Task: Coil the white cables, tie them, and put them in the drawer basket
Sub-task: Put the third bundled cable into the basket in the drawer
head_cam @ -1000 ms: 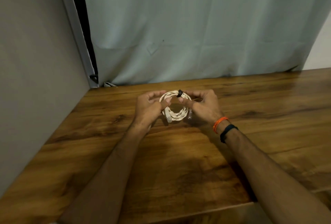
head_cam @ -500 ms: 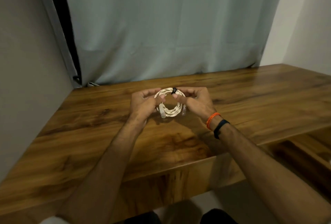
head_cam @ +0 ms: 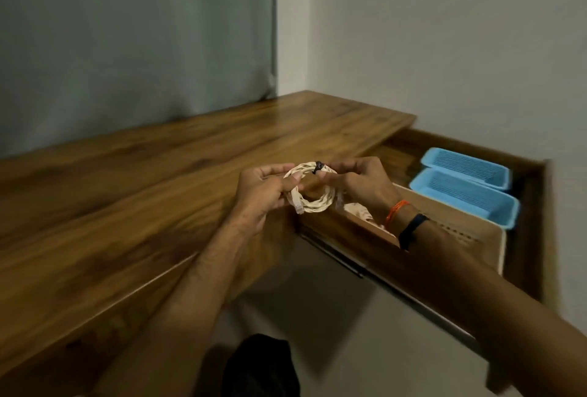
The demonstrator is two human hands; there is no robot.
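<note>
The scene is dim and warm-toned, with soft, even light and no hard shadows. A faint sheen lies along the counter top. Motion blur smears the drawer front and the near forearms. Wide-angle distortion bends lines toward the edges, and fine detail is soft throughout.

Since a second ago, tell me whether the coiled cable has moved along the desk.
Yes. The coiled cable has moved rightward from mid-desk to the desk edge beside the open drawer.
</note>
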